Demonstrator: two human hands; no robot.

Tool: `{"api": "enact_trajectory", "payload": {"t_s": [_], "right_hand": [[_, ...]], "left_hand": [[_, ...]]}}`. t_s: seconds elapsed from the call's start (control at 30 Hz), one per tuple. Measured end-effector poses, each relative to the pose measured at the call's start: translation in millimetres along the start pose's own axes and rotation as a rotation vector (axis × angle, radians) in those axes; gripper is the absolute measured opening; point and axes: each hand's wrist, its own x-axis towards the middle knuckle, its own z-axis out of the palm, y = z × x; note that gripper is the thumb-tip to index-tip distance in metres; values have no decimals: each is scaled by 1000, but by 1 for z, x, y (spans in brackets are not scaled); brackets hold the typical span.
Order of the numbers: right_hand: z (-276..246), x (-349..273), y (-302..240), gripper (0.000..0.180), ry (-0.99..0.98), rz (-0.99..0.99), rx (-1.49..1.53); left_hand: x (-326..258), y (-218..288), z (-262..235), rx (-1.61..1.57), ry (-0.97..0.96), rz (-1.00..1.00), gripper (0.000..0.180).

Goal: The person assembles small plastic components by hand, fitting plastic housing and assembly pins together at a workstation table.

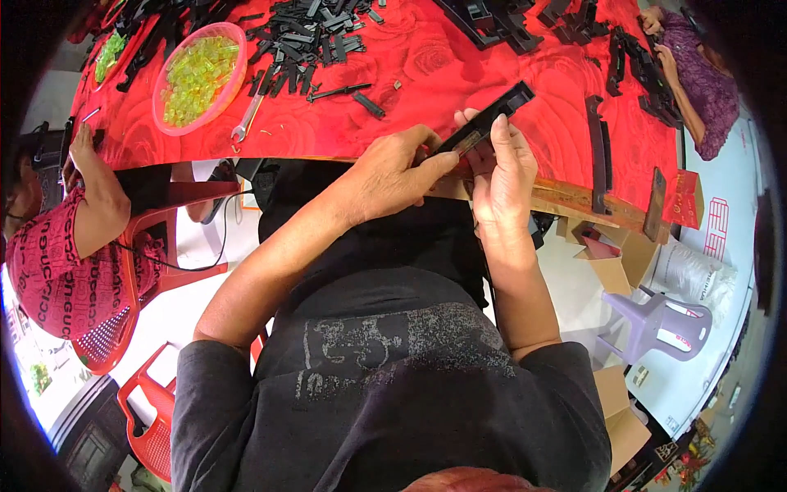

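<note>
A long, narrow black plastic part (510, 102) is held slantwise above the table's near edge, its far end pointing up and to the right. My left hand (398, 174) closes around its near end, thumb along the top. On the other side, my right hand (503, 180) grips the same part, with the thumb against its right edge and the fingers behind. Part of the lower end is covered by my fingers. Just beyond lie a thin black rod-like piece (338, 92) and a short black block (369, 104).
On the red tablecloth (426, 66) stand a pink bowl (156, 100) of yellow-green pieces, a metal wrench (248, 119) and a heap of small black parts (303, 37). Long black strips (601, 156) lie right. Two people sit at the table's sides. A grey stool (660, 324) stands right.
</note>
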Motion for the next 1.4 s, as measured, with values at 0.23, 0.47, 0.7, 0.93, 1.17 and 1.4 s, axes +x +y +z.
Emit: {"api": "enact_trajectory", "payload": {"t_s": [0.23,0.47,0.7,0.93,1.17,1.4], "right_hand": [[2,-2,-2,22,5,24,-45],[-9,3,4,28,4,23,-83],[-7,-1,4,24,-45,-24,-92],[-7,-1,4,18,-105,-54,-112],[-8,-1,7,18,-89,-42,-126],[-9,-2,4,25,-83,5,-104]], "left_hand": [[0,-17,-3,-10,73,73,47],[-2,-15,-5,82,104,114,51],[-4,-15,-8,10,-26,48,46],[0,-10,-7,-355,-122,15,35],[8,-9,0,-501,-57,21,30],[1,-9,-8,-186,59,87,34]]}}
